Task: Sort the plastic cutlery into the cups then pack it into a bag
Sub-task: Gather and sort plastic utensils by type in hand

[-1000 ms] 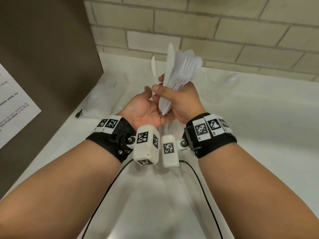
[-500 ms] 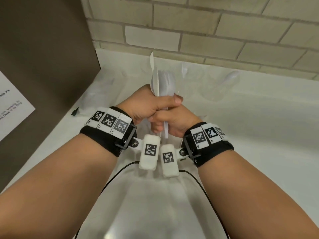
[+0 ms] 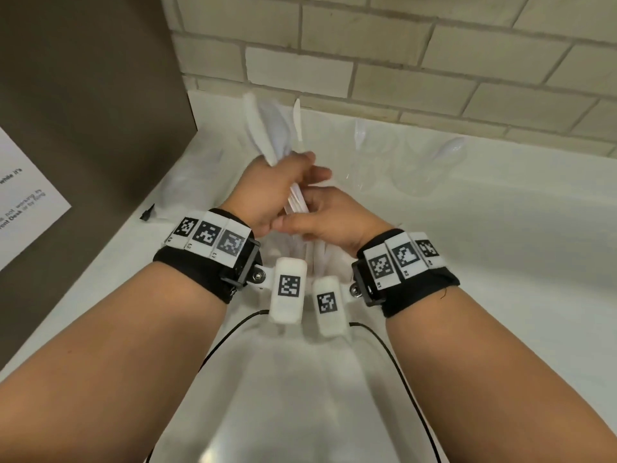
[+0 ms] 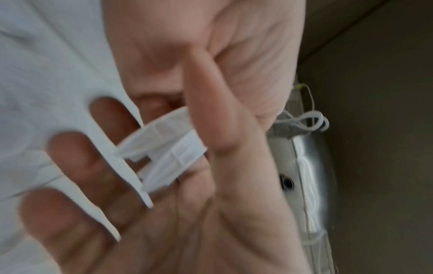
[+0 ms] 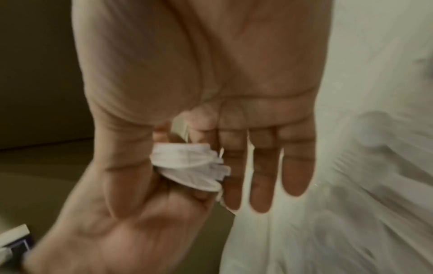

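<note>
1. White plastic cutlery (image 3: 267, 135) stands bundled above the white surface (image 3: 500, 262), gripped by our left hand (image 3: 267, 192).
2. Our right hand (image 3: 330, 222) pinches the handle ends (image 5: 189, 163), lower than half a second ago.
3. The bundle now leans left; two clear cups (image 3: 417, 168) lie far right.

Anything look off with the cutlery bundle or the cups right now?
Nothing damaged or spilled. The cutlery bundle is splayed: one knife stands apart from the rest. Left hand grips the bundle, right hand holds the handle ends. A clear cup lies tipped on the counter.
</note>
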